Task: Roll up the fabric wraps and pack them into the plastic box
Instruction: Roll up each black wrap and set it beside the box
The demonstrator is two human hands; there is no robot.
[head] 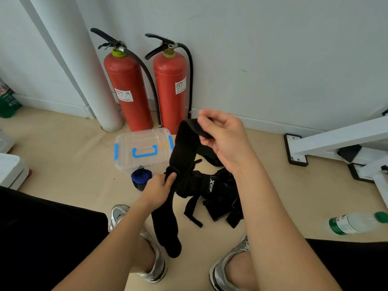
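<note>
A long black fabric wrap [183,148] stretches between my hands above the floor. My right hand [222,135] pinches its upper end, held high. My left hand [160,187] grips the wrap lower down, thumb pressed on it, and the loose tail [168,232] hangs down to my left shoe. A pile of more black wraps [218,194] lies on the floor beneath my right forearm. A rolled blue wrap [141,177] sits by the clear plastic box [142,150], which has blue latches and a blue handle and whose lid is closed.
Two red fire extinguishers [128,87] stand against the wall behind the box, beside a white pipe [84,66]. A white metal frame [336,139] is at right. A plastic bottle [357,223] lies on the floor at right. My shoes [155,259] are below.
</note>
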